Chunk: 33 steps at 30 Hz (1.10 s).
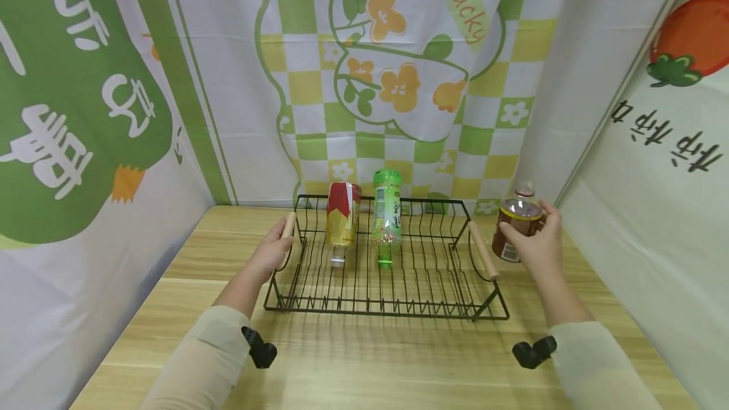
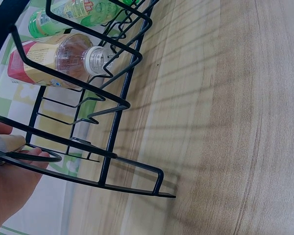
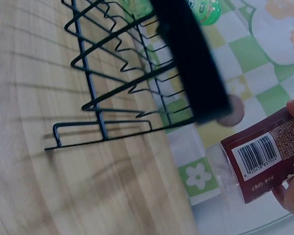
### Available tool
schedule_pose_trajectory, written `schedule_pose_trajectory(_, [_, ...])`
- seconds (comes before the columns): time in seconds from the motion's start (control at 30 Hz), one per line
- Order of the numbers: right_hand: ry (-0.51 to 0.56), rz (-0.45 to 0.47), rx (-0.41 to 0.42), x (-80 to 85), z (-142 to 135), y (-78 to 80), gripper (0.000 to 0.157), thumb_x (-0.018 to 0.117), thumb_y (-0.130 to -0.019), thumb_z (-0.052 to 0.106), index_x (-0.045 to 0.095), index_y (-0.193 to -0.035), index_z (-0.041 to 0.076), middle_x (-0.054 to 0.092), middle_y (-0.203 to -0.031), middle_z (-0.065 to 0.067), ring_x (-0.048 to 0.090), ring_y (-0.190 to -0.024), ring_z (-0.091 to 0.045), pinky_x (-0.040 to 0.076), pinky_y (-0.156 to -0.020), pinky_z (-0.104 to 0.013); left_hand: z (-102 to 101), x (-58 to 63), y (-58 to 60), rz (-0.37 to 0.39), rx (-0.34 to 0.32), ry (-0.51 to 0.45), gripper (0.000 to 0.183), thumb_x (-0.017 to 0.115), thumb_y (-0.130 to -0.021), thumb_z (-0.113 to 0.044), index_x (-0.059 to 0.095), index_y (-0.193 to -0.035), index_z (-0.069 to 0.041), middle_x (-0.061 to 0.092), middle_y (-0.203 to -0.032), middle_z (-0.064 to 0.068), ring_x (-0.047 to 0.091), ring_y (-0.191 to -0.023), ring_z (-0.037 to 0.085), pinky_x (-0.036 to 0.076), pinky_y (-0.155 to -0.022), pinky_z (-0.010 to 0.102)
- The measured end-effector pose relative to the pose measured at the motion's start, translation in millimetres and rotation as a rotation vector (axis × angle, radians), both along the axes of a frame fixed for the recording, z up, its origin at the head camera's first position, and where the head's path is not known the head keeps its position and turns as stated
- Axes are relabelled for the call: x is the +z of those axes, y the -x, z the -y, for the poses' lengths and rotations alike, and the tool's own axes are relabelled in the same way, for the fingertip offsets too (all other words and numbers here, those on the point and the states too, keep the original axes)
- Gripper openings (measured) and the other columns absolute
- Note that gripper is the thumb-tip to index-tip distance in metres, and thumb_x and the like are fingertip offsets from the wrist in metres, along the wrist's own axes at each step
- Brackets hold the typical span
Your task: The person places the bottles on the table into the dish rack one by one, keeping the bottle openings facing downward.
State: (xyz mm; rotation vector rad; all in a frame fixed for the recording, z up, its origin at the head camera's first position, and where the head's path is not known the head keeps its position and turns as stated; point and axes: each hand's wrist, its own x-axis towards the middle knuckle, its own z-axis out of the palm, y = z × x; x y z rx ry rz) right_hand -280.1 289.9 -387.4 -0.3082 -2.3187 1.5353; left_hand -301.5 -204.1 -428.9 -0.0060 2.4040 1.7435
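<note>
My left hand [image 1: 269, 254] grips the left wooden handle [image 1: 289, 225] of a black wire dish rack [image 1: 370, 314]. To the right of the rack, my right hand [image 1: 541, 242] holds a plastic bottle [image 1: 512, 247] with a dark brown label, its neck up. The right wrist view shows a barcode on that label [image 3: 257, 155]. Two bottles lie in the rack with their caps towards me. One bottle [image 1: 343, 215] has a red and yellow label and a white cap; the other is a green bottle [image 1: 387, 211] to its right.
The rack's right wooden handle [image 1: 483, 250] stands between the rack and the brown-labelled bottle. Under everything is a wood-grain table [image 1: 364, 366]. Printed cloth [image 1: 398, 144] hangs behind the table, with more on both sides.
</note>
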Motion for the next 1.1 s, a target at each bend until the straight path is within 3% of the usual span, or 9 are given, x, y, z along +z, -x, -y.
schedule_pose_trajectory(0.87, [-0.135,-0.118,0.14,48.8,37,-2.8,0.093,0.071,-0.089,0.026,0.009,-0.157,0.013,0.029,-0.152,-0.025,0.036,-0.135,-0.045,0.034,-0.108,-0.065,2,-0.5,2.0,-0.007,-0.011,-0.012,0.067,0.034,-0.104,-0.014,-0.006,-0.157,-0.007,-0.006,-0.165,0.017,-0.005,-0.152,0.038,0.003,-0.122,0.057])
schedule_pose_trajectory(1.1, [-0.139,-0.113,0.172,53.5,51,-2.3,0.094,0.072,-0.087,0.023,0.01,-0.158,0.015,0.028,-0.155,-0.023,0.035,-0.137,-0.046,0.033,-0.108,-0.067,1,-0.1,0.6,-0.001,0.008,0.01,0.066,0.034,-0.104,-0.014,-0.003,-0.158,-0.008,-0.003,-0.165,0.017,-0.002,-0.152,0.038,0.004,-0.122,0.057])
